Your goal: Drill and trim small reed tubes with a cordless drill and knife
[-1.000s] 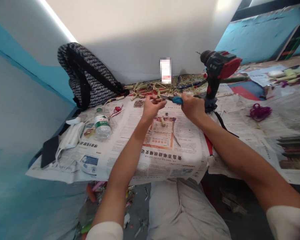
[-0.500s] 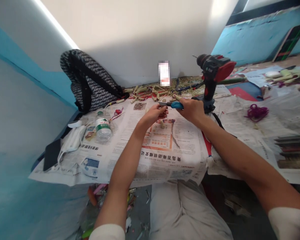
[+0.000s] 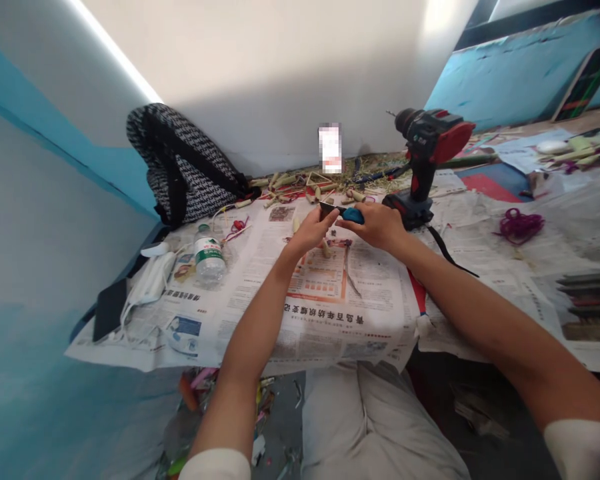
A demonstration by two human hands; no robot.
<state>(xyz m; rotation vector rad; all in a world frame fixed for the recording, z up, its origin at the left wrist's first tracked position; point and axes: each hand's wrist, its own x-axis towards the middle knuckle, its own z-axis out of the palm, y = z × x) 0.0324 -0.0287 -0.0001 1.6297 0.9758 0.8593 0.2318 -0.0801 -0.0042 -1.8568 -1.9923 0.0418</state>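
Observation:
My right hand (image 3: 380, 225) is wrapped round the blue handle of a utility knife (image 3: 353, 215), its dark blade pointing left. Close against the blade is my left hand (image 3: 314, 230), thumb stretched toward it and fingers curled. Whatever those fingers pinch is hidden behind the hand and blade. Below the hands, a short pale stalk piece (image 3: 326, 249) and a thin twisted dry strand (image 3: 350, 270) lie on the newspaper (image 3: 260, 303).
A cordless drill (image 3: 423, 150) stands upright right of my hands. Cut stalk pieces (image 3: 285, 180) line the wall. To the left are a water bottle (image 3: 209, 257), a white mask (image 3: 150, 279) and a patterned bag (image 3: 190, 167). Purple cord (image 3: 520, 225) lies at right.
The knife blade has tilted and now looks dark instead of bright. My left thumb has come up against the blade, and my right hand has rolled over the handle.

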